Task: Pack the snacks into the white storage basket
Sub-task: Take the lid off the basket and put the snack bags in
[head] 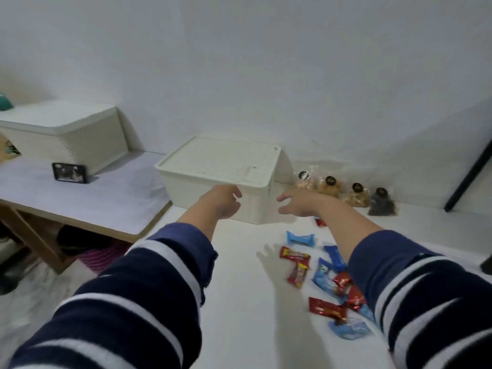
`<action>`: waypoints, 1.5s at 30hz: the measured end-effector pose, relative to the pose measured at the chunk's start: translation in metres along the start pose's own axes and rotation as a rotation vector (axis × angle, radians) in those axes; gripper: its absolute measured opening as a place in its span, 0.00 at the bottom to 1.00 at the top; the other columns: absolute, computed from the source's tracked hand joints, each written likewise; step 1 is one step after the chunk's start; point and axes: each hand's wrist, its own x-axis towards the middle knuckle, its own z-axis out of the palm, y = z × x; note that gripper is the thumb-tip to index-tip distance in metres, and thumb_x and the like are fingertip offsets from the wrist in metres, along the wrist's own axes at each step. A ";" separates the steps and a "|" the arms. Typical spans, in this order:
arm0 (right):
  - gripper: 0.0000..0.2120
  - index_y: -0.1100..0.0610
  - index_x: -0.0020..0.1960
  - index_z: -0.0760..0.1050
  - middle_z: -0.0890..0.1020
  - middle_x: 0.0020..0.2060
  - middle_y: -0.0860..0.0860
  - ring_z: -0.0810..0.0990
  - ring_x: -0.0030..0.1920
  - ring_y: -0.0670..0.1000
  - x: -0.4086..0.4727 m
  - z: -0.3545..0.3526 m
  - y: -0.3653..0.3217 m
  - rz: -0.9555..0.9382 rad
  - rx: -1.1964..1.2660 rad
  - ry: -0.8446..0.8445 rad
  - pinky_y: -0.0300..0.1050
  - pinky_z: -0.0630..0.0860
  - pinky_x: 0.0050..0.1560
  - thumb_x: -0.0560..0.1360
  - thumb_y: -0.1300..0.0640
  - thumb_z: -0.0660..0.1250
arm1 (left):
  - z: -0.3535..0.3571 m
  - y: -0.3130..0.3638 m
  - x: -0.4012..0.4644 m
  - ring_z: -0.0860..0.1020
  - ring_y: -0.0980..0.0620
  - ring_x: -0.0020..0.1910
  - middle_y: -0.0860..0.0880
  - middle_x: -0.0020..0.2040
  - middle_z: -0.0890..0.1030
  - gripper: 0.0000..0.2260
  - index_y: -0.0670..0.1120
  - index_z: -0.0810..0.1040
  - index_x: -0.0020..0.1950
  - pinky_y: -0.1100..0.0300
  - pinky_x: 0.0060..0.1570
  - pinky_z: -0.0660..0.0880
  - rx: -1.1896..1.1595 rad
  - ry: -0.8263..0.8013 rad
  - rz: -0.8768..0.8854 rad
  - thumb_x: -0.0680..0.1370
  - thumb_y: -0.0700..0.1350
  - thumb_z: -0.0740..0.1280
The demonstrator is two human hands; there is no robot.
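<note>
Both hands reached for the lidded basket — nothing packed yet.

The left hand (222,201) and right hand (298,202) hung empty with fingers loosely spread, flanking the near wall of the basket (213,193) at frame centre — probably to lift its lid (221,161) first. Candy bars (327,283) lay scattered on the worktop (245,302) at lower right; four snack bags (354,194) lined the wall, right of the basket.
</note>
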 end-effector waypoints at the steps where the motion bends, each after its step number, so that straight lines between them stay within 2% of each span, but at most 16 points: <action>1: 0.24 0.52 0.73 0.65 0.65 0.74 0.51 0.65 0.72 0.53 0.004 0.004 -0.013 0.017 0.019 0.012 0.45 0.62 0.69 0.79 0.50 0.62 | -0.008 -0.019 0.000 0.75 0.49 0.60 0.51 0.63 0.76 0.13 0.52 0.75 0.63 0.53 0.62 0.73 -0.003 -0.001 -0.004 0.78 0.45 0.62; 8: 0.23 0.50 0.72 0.66 0.68 0.72 0.52 0.67 0.70 0.55 0.036 0.017 -0.062 0.125 0.132 0.093 0.47 0.66 0.67 0.78 0.51 0.64 | -0.059 -0.103 0.020 0.74 0.49 0.62 0.50 0.64 0.76 0.14 0.49 0.74 0.64 0.57 0.60 0.72 -0.008 0.018 0.042 0.79 0.44 0.62; 14: 0.27 0.50 0.75 0.61 0.65 0.74 0.52 0.66 0.71 0.55 0.081 0.010 -0.050 0.232 0.215 0.106 0.50 0.66 0.67 0.78 0.50 0.64 | -0.072 -0.135 0.081 0.72 0.49 0.65 0.50 0.67 0.73 0.15 0.50 0.73 0.66 0.56 0.61 0.70 0.036 0.051 0.078 0.80 0.45 0.61; 16: 0.28 0.50 0.75 0.59 0.64 0.74 0.52 0.65 0.72 0.55 0.100 0.006 -0.049 0.245 0.221 0.124 0.50 0.65 0.69 0.78 0.50 0.64 | -0.074 -0.143 0.104 0.71 0.48 0.66 0.49 0.68 0.72 0.15 0.51 0.72 0.67 0.54 0.62 0.70 0.085 0.038 0.075 0.80 0.48 0.61; 18: 0.29 0.51 0.76 0.58 0.64 0.75 0.53 0.64 0.73 0.55 0.196 -0.006 -0.023 0.287 0.275 0.136 0.48 0.63 0.69 0.79 0.50 0.63 | -0.068 -0.148 0.207 0.69 0.48 0.67 0.49 0.69 0.70 0.17 0.53 0.70 0.69 0.50 0.62 0.71 0.182 0.031 0.031 0.80 0.54 0.60; 22: 0.30 0.52 0.76 0.57 0.65 0.74 0.55 0.67 0.71 0.57 0.233 0.002 -0.015 0.354 0.300 0.192 0.49 0.65 0.68 0.78 0.45 0.61 | -0.065 -0.158 0.247 0.60 0.46 0.74 0.51 0.75 0.62 0.25 0.55 0.62 0.75 0.45 0.65 0.66 0.333 -0.006 -0.011 0.79 0.61 0.58; 25: 0.34 0.50 0.76 0.58 0.59 0.73 0.57 0.69 0.68 0.61 0.237 -0.003 -0.018 0.382 0.207 0.286 0.54 0.68 0.67 0.75 0.38 0.61 | -0.075 -0.171 0.254 0.58 0.44 0.74 0.49 0.77 0.58 0.28 0.56 0.58 0.76 0.41 0.66 0.64 0.359 0.016 -0.067 0.78 0.64 0.57; 28: 0.38 0.50 0.76 0.58 0.57 0.72 0.57 0.68 0.68 0.62 0.247 -0.011 -0.022 0.376 0.161 0.319 0.56 0.70 0.66 0.72 0.33 0.60 | -0.083 -0.183 0.272 0.61 0.41 0.71 0.46 0.74 0.61 0.29 0.56 0.61 0.74 0.41 0.63 0.66 0.342 0.033 -0.115 0.76 0.67 0.56; 31: 0.39 0.50 0.77 0.56 0.56 0.74 0.57 0.62 0.72 0.62 0.274 -0.020 -0.017 0.411 0.168 0.313 0.57 0.66 0.68 0.72 0.32 0.60 | -0.079 -0.192 0.309 0.67 0.39 0.66 0.43 0.68 0.67 0.29 0.54 0.65 0.72 0.42 0.60 0.70 0.298 0.015 -0.151 0.76 0.68 0.55; 34: 0.39 0.51 0.76 0.57 0.57 0.73 0.57 0.61 0.72 0.61 0.284 -0.025 -0.017 0.443 0.164 0.333 0.56 0.67 0.66 0.72 0.33 0.61 | -0.079 -0.192 0.328 0.71 0.37 0.62 0.40 0.65 0.69 0.32 0.54 0.64 0.74 0.44 0.57 0.74 0.213 0.033 -0.201 0.74 0.69 0.58; 39: 0.37 0.53 0.76 0.58 0.60 0.72 0.57 0.61 0.70 0.61 0.282 -0.034 -0.031 0.496 0.118 0.355 0.54 0.69 0.62 0.73 0.35 0.62 | -0.089 -0.186 0.330 0.69 0.36 0.65 0.40 0.67 0.66 0.36 0.57 0.63 0.75 0.44 0.60 0.73 0.110 0.055 -0.230 0.70 0.71 0.62; 45: 0.39 0.48 0.77 0.54 0.59 0.72 0.58 0.61 0.70 0.62 0.245 -0.055 -0.063 0.500 0.102 0.487 0.53 0.69 0.62 0.73 0.35 0.63 | -0.124 -0.178 0.289 0.64 0.36 0.66 0.39 0.68 0.62 0.35 0.62 0.58 0.75 0.44 0.60 0.71 0.064 0.166 -0.169 0.71 0.70 0.63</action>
